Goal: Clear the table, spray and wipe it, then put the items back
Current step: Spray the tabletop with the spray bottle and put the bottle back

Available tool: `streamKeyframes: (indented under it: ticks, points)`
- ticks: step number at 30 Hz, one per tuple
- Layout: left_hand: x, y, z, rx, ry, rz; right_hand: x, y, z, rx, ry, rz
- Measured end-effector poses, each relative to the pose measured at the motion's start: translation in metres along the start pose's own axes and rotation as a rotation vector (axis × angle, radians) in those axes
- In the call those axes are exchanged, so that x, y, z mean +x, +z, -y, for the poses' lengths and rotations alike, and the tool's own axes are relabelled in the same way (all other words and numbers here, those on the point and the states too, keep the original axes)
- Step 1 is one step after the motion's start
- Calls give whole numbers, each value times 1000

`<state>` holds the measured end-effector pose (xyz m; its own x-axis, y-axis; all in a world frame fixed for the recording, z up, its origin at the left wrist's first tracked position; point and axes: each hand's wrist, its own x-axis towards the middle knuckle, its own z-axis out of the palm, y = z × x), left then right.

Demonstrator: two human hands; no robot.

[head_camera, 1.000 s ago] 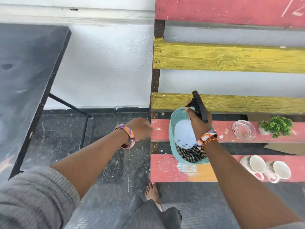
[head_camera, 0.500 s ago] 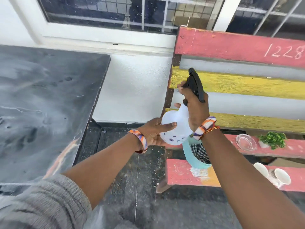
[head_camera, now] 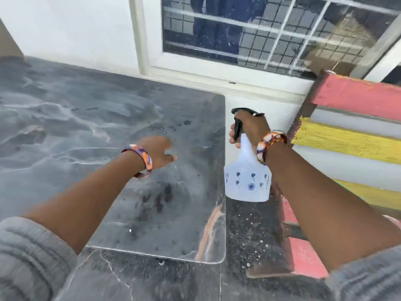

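My right hand (head_camera: pixel 251 127) grips the black trigger head of a white spray bottle (head_camera: pixel 247 179) printed with small blue flowers. The bottle hangs upright in the air just past the right edge of the dark grey table (head_camera: pixel 104 127), its nozzle pointing left. My left hand (head_camera: pixel 159 153) hovers over the table's right part, holding nothing, fingers loosely curled and blurred. The tabletop is bare, with pale streaks and some dark smudges.
A bench of pink and yellow painted slats (head_camera: pixel 351 137) stands right of the table. A white wall and a barred window (head_camera: pixel 260 33) lie behind. A narrow strip of speckled dark floor (head_camera: pixel 249 235) separates table and bench.
My right hand lifted the spray bottle out of the teal basket on the bench and carried it left to the table's edge. My left hand let go of the bottle and moved over the tabletop.
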<state>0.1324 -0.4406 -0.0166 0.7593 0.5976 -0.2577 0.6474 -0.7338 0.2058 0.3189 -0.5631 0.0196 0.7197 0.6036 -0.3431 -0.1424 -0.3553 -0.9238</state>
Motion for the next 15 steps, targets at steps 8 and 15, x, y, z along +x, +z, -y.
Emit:
streamKeyframes:
  ticks: [8, 15]
  points:
    - [9, -33, 136, 107, -27, 19, 24, 82, 36, 96, 85, -60]
    - [15, -40, 221, 78, -136, 46, 43, 176, 73, -48, -30, 25]
